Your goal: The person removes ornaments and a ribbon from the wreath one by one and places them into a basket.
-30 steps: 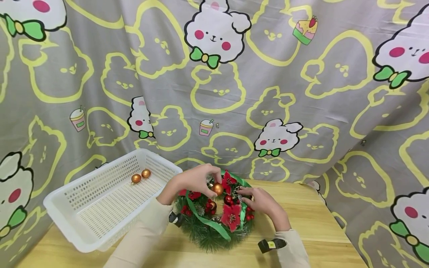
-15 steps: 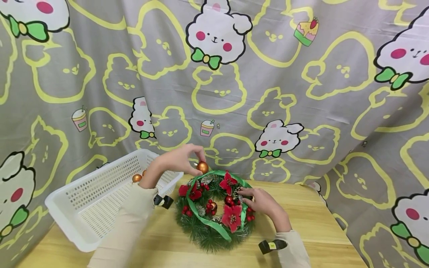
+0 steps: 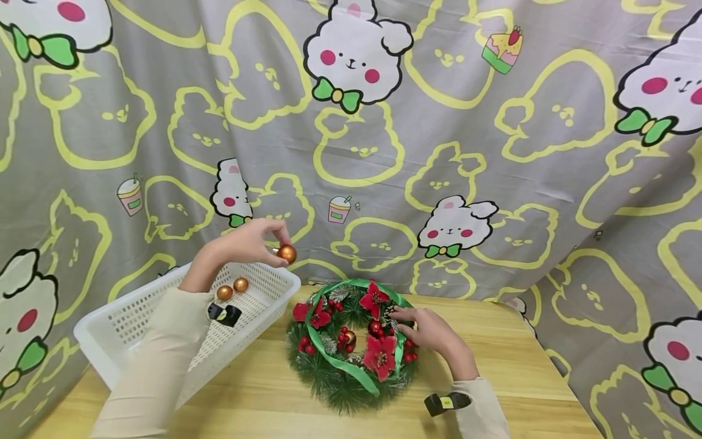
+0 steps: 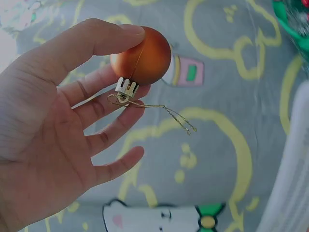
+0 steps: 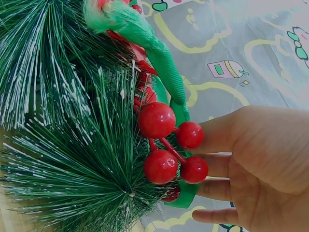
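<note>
My left hand (image 3: pixel 249 242) pinches a copper-orange bauble (image 4: pixel 147 55) between thumb and fingers, above the basket's far right corner. The bauble has a silvery cap with a thin gold loop of string. On the table lies a green Christmas wreath (image 3: pixel 334 384) with red poinsettias (image 3: pixel 379 356), red berries (image 5: pixel 157 121) and a green ribbon (image 3: pixel 351 369). My right hand (image 3: pixel 430 329) grips the wreath's right side; berries and ribbon hide its fingertips in the right wrist view. A shiny bauble (image 3: pixel 350 339) sits among the wreath's berries.
A white perforated basket (image 3: pixel 282 292) stands left of the wreath, partly behind my left arm. Two copper-orange baubles (image 3: pixel 224 292) lie in it. Under everything is a wooden table (image 3: pixel 510 366); a grey cartoon-print curtain (image 3: pixel 378 134) hangs behind it.
My left hand has lifted the bauble up off the wreath and carried it left, over the basket's far right corner. My right hand stays at the wreath.
</note>
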Motion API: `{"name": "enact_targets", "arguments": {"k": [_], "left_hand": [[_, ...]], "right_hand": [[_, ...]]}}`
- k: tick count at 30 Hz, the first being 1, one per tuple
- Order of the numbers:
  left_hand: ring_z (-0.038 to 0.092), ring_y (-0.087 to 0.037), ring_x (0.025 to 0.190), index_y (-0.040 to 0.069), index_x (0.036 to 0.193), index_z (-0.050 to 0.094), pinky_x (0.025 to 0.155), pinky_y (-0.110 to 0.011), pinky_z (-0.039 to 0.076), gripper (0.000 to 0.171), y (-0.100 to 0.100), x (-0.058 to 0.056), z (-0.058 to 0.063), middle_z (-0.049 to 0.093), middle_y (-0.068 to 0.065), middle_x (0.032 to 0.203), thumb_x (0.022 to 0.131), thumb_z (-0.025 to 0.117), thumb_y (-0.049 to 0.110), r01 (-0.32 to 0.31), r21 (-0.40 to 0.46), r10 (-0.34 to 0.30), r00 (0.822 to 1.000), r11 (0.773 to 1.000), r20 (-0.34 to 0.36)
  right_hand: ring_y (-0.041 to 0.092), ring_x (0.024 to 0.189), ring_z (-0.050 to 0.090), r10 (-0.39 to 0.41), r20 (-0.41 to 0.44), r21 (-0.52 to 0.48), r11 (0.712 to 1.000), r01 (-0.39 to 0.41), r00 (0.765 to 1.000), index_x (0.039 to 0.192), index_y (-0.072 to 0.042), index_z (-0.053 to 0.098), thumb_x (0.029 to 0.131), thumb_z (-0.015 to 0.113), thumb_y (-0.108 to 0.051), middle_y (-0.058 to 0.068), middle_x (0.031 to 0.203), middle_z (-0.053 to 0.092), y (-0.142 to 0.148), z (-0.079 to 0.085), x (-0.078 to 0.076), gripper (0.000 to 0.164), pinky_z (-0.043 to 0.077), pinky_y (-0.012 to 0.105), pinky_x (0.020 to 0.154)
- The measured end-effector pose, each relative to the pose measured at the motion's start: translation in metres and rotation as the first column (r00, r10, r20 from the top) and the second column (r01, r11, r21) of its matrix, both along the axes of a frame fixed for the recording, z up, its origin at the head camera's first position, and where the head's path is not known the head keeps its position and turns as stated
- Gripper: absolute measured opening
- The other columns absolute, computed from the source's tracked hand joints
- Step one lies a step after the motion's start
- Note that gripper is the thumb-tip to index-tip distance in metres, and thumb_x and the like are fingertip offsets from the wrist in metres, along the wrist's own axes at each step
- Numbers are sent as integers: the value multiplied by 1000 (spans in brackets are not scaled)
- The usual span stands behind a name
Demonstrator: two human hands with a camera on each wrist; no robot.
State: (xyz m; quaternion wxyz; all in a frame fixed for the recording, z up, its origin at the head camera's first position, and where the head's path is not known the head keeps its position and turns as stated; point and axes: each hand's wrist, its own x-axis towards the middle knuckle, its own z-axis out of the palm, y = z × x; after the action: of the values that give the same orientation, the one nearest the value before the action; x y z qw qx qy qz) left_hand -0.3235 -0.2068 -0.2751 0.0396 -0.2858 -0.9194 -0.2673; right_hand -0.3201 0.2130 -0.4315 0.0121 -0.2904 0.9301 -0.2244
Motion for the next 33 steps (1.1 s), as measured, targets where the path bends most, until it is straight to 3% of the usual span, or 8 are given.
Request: {"name": "enact_targets", "arguments": {"k": [6, 9, 14, 22, 33], "left_hand": [[64, -24, 105, 14, 96, 65, 93, -47, 49, 23, -23, -5, -9, 70, -2, 102, 80, 82, 11, -65, -6, 65, 998, 998, 0], [63, -24, 100, 13, 96, 63, 87, -43, 49, 24, -33, -7, -15, 69, -3, 101, 80, 82, 12, -107, -9, 107, 994, 994, 2], [63, -27, 102, 12, 95, 63, 86, -43, 50, 25, -49, -14, -35, 68, -5, 101, 79, 82, 12, -172, 12, 172, 985, 985, 3], [61, -25, 95, 8, 95, 64, 81, -38, 49, 27, -68, -26, -67, 65, -7, 98, 78, 84, 13, -214, 27, 214, 977, 976, 14], [61, -32, 102, 6, 94, 63, 85, -43, 48, 25, -81, -34, -94, 67, -8, 96, 82, 84, 15, -247, 39, 246, 968, 968, 42]], "right_hand": [[6, 40, 27, 5, 6, -9, 1000, -5, 1000, 135, -8, 67, 100, 62, -11, 18, 147, 57, -1, 0, 0, 35, 34, 22, 52], [6, 40, 26, 6, 1, -7, 1000, -6, 1000, 135, -7, 66, 100, 62, -11, 20, 147, 57, 0, 1, 0, 35, 34, 22, 52], [6, 40, 24, 5, -7, 0, 1000, -5, 1000, 135, -7, 67, 100, 62, -11, 21, 146, 57, 0, 2, 1, 35, 33, 22, 52], [6, 40, 24, 6, 4, 0, 1000, -6, 1000, 136, -8, 66, 100, 62, -12, 20, 147, 56, -1, 1, 1, 36, 33, 22, 52], [6, 41, 25, 4, 3, -6, 1000, -4, 1000, 136, -9, 66, 101, 62, -12, 17, 147, 57, 1, -2, -2, 36, 34, 22, 51]]}}
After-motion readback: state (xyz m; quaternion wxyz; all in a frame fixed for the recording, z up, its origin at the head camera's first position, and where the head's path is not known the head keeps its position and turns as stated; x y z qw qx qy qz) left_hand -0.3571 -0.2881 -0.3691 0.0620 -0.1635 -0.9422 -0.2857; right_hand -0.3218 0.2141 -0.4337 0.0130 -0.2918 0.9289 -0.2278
